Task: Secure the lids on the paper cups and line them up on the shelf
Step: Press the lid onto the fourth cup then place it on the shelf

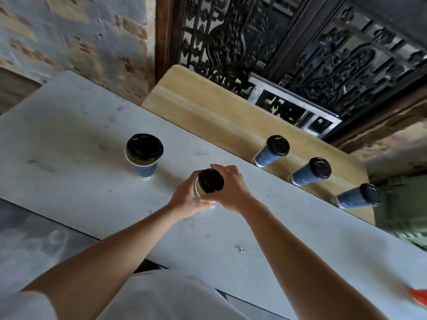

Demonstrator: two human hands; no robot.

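Observation:
Both my hands hold one paper cup with a black lid (210, 181) above the pale grey table (69, 125). My left hand (187, 199) wraps the cup's side from the left. My right hand (231, 185) curls around the lid's right edge. Another blue cup with a black lid (144, 155) stands alone on the table to the left. Three lidded blue cups (273, 150) (312, 170) (358, 196) stand in a row on the light wooden shelf (208, 107) beyond the table's far edge.
A brick wall (69, 31) rises behind the table at the left. Dark ornate metal grating (300, 42) and a framed black-and-white sign (293, 107) back the shelf. Something red (418, 294) shows at the lower right edge.

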